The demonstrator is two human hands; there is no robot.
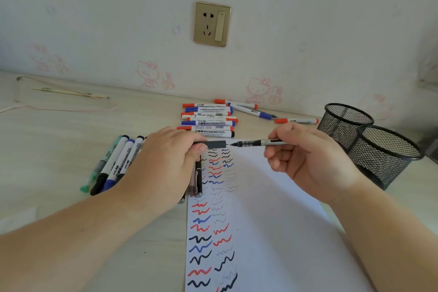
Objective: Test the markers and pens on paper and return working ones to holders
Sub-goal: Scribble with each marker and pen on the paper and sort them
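My right hand pinches a grey-and-black pen, held level above the white paper with its tip pointing left. My left hand holds the pen's dark cap, its open end a short gap from the tip. Red, blue and black squiggles fill two columns down the paper's left part. A row of whiteboard markers lies behind the paper. More markers lie under and left of my left hand. Thin pens lie along the paper's left edge. Two black mesh holders stand at the right.
Loose red- and blue-capped markers lie near the wall behind the row. A wall socket sits above the desk. At the far left lies a clear board with a thin stick on it.
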